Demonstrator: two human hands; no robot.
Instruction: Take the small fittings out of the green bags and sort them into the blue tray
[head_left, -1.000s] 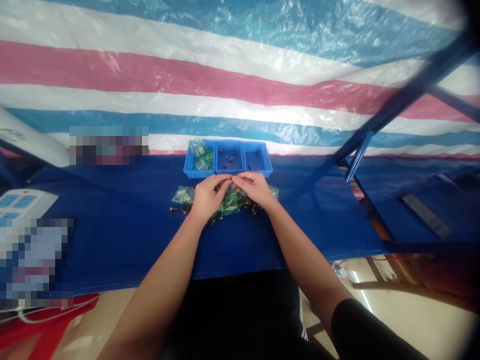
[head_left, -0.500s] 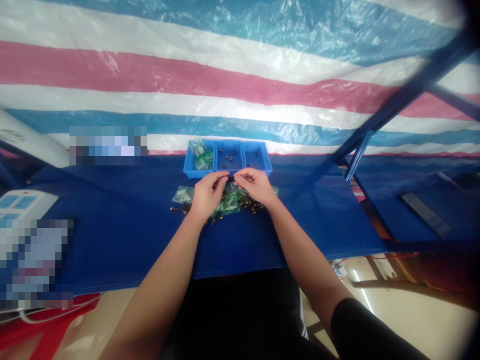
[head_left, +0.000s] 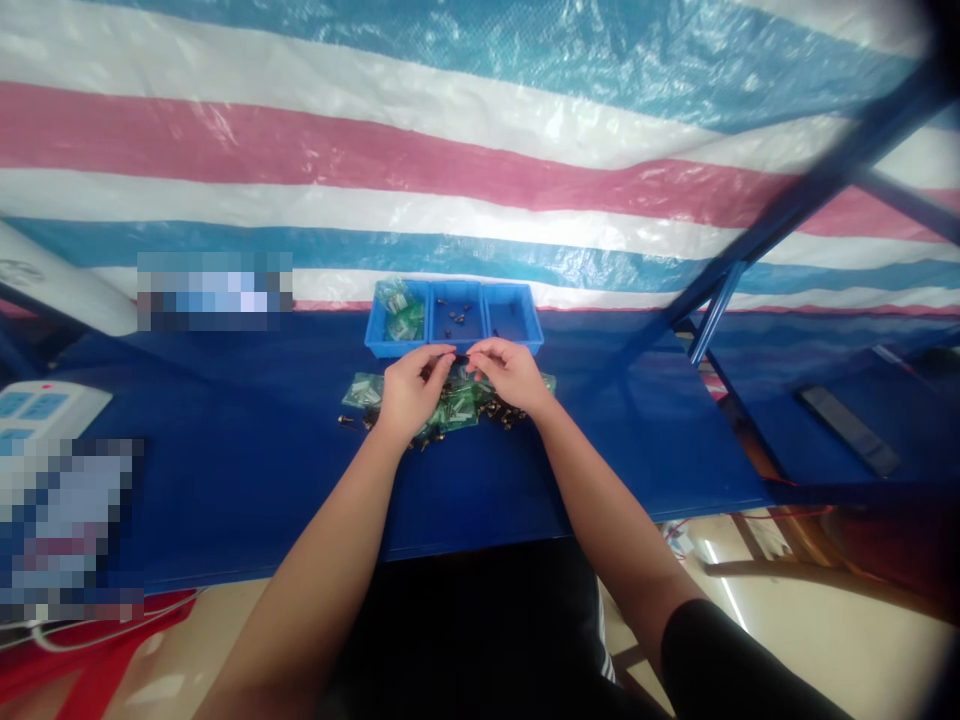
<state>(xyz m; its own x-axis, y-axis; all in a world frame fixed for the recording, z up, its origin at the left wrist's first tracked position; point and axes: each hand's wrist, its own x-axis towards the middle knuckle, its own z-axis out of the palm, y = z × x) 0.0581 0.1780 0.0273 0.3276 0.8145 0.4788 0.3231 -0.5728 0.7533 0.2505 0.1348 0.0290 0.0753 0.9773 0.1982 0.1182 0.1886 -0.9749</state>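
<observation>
My left hand (head_left: 415,388) and my right hand (head_left: 514,372) meet just in front of the bins, thumbs and fingertips pinched close together. Between the fingertips is a small dark piece (head_left: 461,356), too small to name. Beneath the hands lies a heap of green-tinted plastic bags (head_left: 459,410) holding silvery metal parts. Dark, brass-tinged screw-like pieces (head_left: 504,412) are scattered around the bags, partly hidden by my hands. The left blue bin (head_left: 377,348) contains similar green bags. A few small dark pieces lie in the middle blue bin (head_left: 459,289).
The right blue bin (head_left: 525,340) adjoins the other two at the back of the blue table (head_left: 480,500). A white power strip (head_left: 56,408) sits at far left, near blurred-out items. A blue metal frame (head_left: 718,312) rises at right, with a dark flat bar (head_left: 847,430) beyond it.
Almost nothing differs. My fingertips have shifted very slightly, and the dark piece between them shows a little more. The view has drifted marginally.
</observation>
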